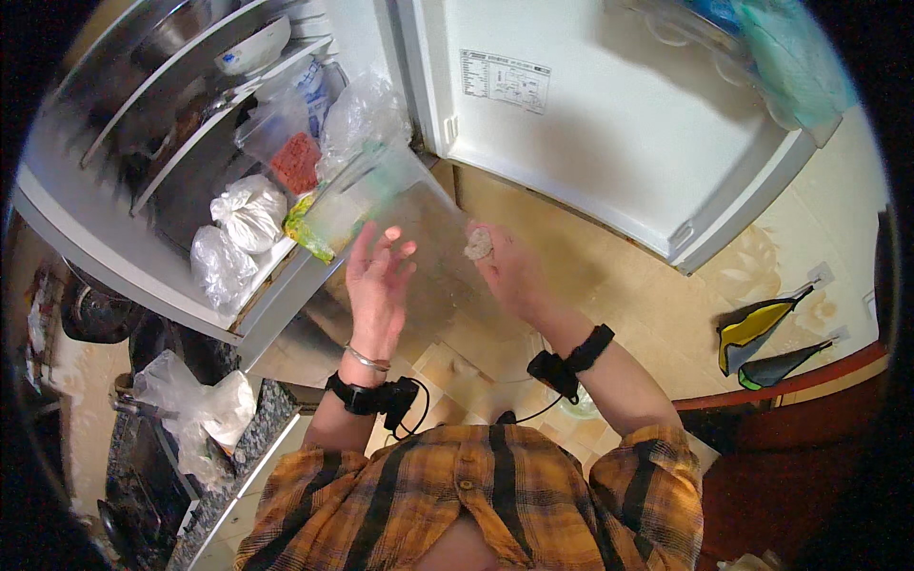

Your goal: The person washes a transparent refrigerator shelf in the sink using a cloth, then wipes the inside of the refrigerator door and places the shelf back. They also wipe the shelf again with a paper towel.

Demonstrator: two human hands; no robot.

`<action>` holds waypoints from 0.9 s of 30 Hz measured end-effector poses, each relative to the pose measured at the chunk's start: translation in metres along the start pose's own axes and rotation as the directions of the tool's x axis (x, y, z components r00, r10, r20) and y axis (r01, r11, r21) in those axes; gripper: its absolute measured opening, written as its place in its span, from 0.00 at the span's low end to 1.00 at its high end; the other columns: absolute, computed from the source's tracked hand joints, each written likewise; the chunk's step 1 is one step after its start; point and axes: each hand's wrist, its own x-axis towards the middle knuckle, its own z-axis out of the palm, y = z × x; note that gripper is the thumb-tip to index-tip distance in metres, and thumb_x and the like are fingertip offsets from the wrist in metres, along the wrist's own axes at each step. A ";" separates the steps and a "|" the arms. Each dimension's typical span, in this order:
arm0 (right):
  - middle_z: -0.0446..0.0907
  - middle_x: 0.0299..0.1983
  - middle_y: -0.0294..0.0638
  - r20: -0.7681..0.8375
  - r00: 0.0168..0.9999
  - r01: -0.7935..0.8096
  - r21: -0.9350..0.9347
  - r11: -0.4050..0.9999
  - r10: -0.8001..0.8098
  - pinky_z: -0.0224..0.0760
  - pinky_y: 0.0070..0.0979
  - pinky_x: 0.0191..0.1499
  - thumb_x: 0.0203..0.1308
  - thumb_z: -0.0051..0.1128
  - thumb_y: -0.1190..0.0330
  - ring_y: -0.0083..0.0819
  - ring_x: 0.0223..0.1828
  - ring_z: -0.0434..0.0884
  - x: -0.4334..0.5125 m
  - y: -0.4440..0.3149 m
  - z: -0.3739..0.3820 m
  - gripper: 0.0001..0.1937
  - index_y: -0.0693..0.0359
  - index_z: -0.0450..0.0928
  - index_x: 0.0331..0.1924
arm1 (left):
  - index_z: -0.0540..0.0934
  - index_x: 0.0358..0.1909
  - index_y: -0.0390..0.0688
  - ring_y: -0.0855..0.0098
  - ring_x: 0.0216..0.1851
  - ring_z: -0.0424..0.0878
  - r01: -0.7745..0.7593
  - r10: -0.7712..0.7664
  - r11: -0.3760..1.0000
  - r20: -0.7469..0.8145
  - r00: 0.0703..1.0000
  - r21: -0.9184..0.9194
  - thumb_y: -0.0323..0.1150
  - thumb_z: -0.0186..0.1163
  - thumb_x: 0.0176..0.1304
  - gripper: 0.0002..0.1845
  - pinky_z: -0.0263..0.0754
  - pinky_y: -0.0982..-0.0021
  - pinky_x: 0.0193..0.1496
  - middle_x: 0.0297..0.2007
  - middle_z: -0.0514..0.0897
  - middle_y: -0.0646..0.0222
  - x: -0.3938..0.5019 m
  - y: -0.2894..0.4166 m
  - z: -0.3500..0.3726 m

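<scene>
My left hand is raised with fingers apart and holds nothing, beside the front edge of an open refrigerator. My right hand grips a small pale, crumpled cloth or sponge and the edge of a clear plastic panel or bin, which is blurred and tilted in front of the lower shelf. Behind and left of the panel lie a yellow-green packet, a bag with reddish contents, a knotted white bag and a clear bag.
The refrigerator door stands open at the right, with bags in its upper rack. A white bowl is on a higher shelf. A plastic bag lies on the speckled counter at lower left. Two dark pouches hang on the right wall.
</scene>
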 end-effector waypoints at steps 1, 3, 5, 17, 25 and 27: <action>0.75 0.49 0.52 0.008 1.000 0.004 -0.060 0.998 -0.004 0.71 0.36 0.49 0.55 0.55 0.72 0.48 0.50 0.76 0.001 0.006 0.003 0.21 0.62 0.68 0.54 | 0.57 0.67 0.43 0.63 0.50 0.76 -0.043 0.044 0.996 -0.021 0.999 0.078 0.21 0.52 0.59 0.33 0.72 0.67 0.48 0.56 0.72 0.62 -0.002 -0.002 0.006; 0.76 0.47 0.52 0.077 0.979 -0.168 -0.218 0.961 0.189 0.72 0.37 0.48 0.56 0.56 0.70 0.50 0.48 0.76 -0.001 0.015 0.007 0.20 0.59 0.68 0.54 | 0.58 0.67 0.41 0.63 0.51 0.75 -0.160 0.166 0.966 -0.016 0.986 0.204 0.16 0.50 0.53 0.35 0.71 0.70 0.46 0.57 0.71 0.62 -0.005 -0.010 0.017; 0.77 0.45 0.52 0.078 0.960 -0.255 -0.169 0.952 0.271 0.71 0.34 0.49 0.54 0.56 0.74 0.46 0.47 0.78 -0.003 0.023 0.008 0.21 0.63 0.68 0.53 | 0.58 0.66 0.40 0.66 0.56 0.71 -0.236 0.250 0.908 0.005 0.968 0.346 0.11 0.44 0.46 0.39 0.68 0.71 0.53 0.57 0.71 0.62 -0.003 -0.020 0.028; 0.76 0.49 0.40 -0.221 0.912 -0.177 0.547 0.818 0.345 0.70 0.25 0.54 0.58 0.46 0.81 0.28 0.51 0.76 -0.038 0.055 -0.010 0.23 0.65 0.64 0.59 | 0.56 0.63 0.33 0.59 0.65 0.58 -0.381 0.341 0.838 0.171 0.924 0.390 0.14 0.47 0.47 0.36 0.50 0.65 0.68 0.59 0.62 0.54 0.016 -0.042 0.058; 0.81 0.37 0.48 -0.391 0.866 -0.385 -0.125 0.914 0.311 0.77 0.34 0.36 0.58 0.55 0.69 0.47 0.33 0.82 -0.018 0.033 0.008 0.16 0.57 0.70 0.51 | 0.54 0.64 0.33 0.60 0.67 0.55 -0.403 0.355 0.825 0.192 0.915 0.396 0.10 0.43 0.41 0.40 0.49 0.65 0.70 0.61 0.61 0.54 -0.008 -0.048 0.085; 0.80 0.37 0.51 -0.417 0.856 -0.433 -0.256 0.864 0.305 0.75 0.38 0.36 0.55 0.57 0.68 0.51 0.34 0.81 -0.019 0.042 0.012 0.16 0.58 0.70 0.48 | 0.54 0.64 0.31 0.61 0.69 0.55 -0.396 0.350 0.835 0.188 0.918 0.381 0.09 0.42 0.40 0.41 0.49 0.66 0.71 0.62 0.61 0.54 -0.012 -0.045 0.087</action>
